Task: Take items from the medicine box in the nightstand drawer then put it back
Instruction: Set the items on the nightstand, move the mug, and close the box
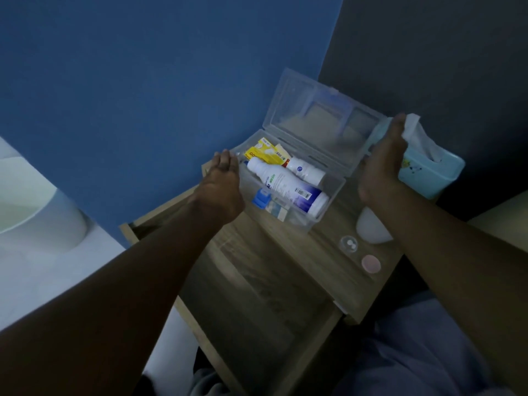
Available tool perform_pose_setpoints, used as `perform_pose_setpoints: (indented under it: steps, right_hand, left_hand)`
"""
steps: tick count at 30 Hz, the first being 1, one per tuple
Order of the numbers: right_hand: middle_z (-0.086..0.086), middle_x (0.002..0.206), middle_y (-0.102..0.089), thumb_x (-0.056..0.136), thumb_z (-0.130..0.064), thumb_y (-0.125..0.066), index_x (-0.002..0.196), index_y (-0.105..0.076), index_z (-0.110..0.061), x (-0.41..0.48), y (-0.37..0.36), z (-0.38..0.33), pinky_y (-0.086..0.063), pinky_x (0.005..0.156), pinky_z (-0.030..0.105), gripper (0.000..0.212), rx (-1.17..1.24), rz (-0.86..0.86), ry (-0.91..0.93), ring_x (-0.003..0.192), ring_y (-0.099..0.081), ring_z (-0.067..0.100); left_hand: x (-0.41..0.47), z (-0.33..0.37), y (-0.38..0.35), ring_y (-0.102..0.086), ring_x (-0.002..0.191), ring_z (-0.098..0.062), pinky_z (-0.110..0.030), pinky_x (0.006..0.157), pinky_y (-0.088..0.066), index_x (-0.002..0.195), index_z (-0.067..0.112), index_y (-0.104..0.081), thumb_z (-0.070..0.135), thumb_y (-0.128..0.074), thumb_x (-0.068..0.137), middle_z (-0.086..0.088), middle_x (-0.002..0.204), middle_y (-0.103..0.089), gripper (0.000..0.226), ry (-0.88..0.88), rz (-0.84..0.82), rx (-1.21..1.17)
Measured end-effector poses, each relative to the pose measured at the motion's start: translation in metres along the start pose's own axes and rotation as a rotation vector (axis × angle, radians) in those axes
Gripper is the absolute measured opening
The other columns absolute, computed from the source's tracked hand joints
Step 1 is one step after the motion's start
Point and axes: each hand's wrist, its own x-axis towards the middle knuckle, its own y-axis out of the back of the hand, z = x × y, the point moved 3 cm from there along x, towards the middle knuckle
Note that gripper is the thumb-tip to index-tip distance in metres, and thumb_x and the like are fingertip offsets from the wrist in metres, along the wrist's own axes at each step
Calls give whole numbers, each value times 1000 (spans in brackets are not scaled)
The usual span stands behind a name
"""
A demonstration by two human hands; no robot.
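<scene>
clear plastic medicine box [288, 178] lid-up, empty hands, left [221, 185] and right [381, 164], spread apart at its ends, box bottom contents murky

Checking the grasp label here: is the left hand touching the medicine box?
Touching. In the head view the left hand lies against the left end of the clear medicine box, fingertips at its corner with no gap showing.

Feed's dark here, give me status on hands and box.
Left hand and right hand open, flanking medicine box. Lid up, bottles inside. Tissue box crowds right hand.
</scene>
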Motion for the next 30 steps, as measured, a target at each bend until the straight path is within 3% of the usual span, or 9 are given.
perform_pose_setpoints:
  steps: [3,6,11,13,15,18,21,27,30]
  right_hand:
    - [-10,139,-55,77,-77,-40,142,-49,-30,-29,10,-14,-45,98,27,81,-247,-166,169,123,-54,11]
    - [-24,118,-62,80,-71,-46,124,-61,-39,-56,22,-5,-42,79,7,56,-447,-366,345,107,-59,-9]
    - [-28,123,-52,87,-53,-66,126,-55,-39,-86,37,27,-41,82,-2,43,-652,-613,522,111,-45,-25]
    - [-17,134,-49,83,-46,-73,131,-56,-33,-92,38,36,-40,88,1,52,-738,-647,591,117,-38,-22]
    - [-5,145,-46,82,-39,-76,134,-56,-25,-94,38,40,-40,104,22,57,-824,-643,713,131,-34,-4]
    - [5,155,-42,89,-31,-70,139,-55,-15,-93,37,45,-37,115,50,54,-916,-689,814,148,-29,20]
    - [5,160,-35,95,-32,-62,146,-47,-15,-92,39,55,-28,120,52,56,-959,-707,834,154,-16,21]
    - [9,156,-42,95,-33,-63,144,-51,-10,-89,42,65,-25,120,36,55,-956,-609,1031,152,-22,23]
    - [8,155,-43,96,-35,-62,144,-50,-11,-88,43,67,-27,118,37,55,-1016,-593,1056,151,-23,21]
  left_hand:
    - [-4,-4,5,4,152,-29,-38,123,-10,155,4,-2,11,-55,90,-11,164,2,84,-12,-70,-52]
    - [-14,-10,7,8,151,-31,-40,123,-5,154,0,4,14,-57,91,-15,164,7,89,27,-65,-102]
    - [-23,-12,6,12,151,-32,-42,124,-2,152,-4,10,10,-55,86,-18,163,10,93,24,157,-115]
    - [-23,-8,9,11,151,-29,-43,124,-4,154,4,10,5,-56,81,-13,164,11,99,-42,207,-121]
    - [-22,-3,10,10,152,-26,-42,124,-5,155,14,10,3,-58,78,-8,164,13,103,-100,200,-101]
    - [-17,6,4,9,152,-25,-41,124,-4,156,17,6,4,-57,80,-5,164,13,100,-163,116,10]
    - [-13,8,-4,10,152,-23,-39,125,-7,155,13,8,1,-54,80,-6,164,14,97,-146,74,48]
    - [-14,12,-11,11,152,-21,-37,125,-8,154,13,13,-4,-53,78,-5,163,18,102,-110,102,28]
    - [-17,16,-12,13,151,-22,-38,125,-8,153,13,16,-3,-59,75,-5,163,21,110,-91,82,50]
